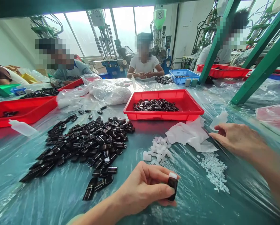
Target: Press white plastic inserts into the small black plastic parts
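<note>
Low in the middle of the head view, my left hand [146,189] pinches a small glossy black plastic case [172,189] between thumb and fingers. A white piece [173,175] sits at the case's top end. Over at the right, my right hand [239,139] hovers palm down with thumb and index finger slightly apart. Its thumb tip is at a thin, pointed metal tool [218,144], possibly tweezers, that lies slanting on the sheet. Just beyond the fingers lies a translucent squeeze bottle [219,119]. Between the hands are white blocks [157,151] and tiny white pieces [213,170].
A large heap of black cases [88,140] covers the left of the plastic-covered table. Behind stands a red tray [163,115] with more cases, beside a crumpled white bag [191,136]. Green posts [259,75] rise at the right. Several people sit around the table.
</note>
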